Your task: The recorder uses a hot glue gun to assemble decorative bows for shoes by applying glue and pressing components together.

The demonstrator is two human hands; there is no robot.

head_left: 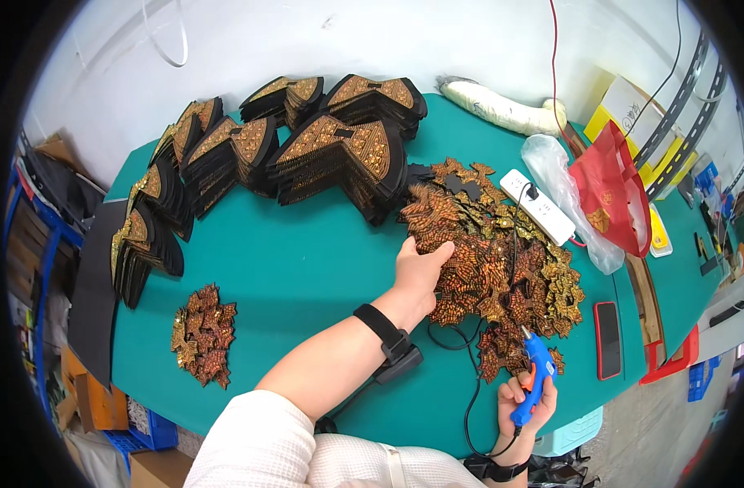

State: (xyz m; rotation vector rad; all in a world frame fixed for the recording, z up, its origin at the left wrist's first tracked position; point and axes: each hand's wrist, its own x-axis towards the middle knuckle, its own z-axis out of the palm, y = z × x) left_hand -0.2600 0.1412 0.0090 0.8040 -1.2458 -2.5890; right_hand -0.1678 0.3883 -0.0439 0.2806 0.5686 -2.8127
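Two hands work: the left hand (419, 272) lies with fingers together on a heap of gold-sequinned, star-shaped patches (490, 260) on the teal table (307, 268), the right hand (525, 404) clamped round a blue plastic glue gun (536, 370).

blue glue gun (536, 376) — upright, beside sequined pile (494, 260)

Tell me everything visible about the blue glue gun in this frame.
The glue gun is a small blue plastic tool with an orange trigger and a pale nozzle tip. The right hand grips its handle at the table's near edge, nozzle pointing up and away toward the pile of sequined star patches. A black cord appears to run from its base across the teal table.
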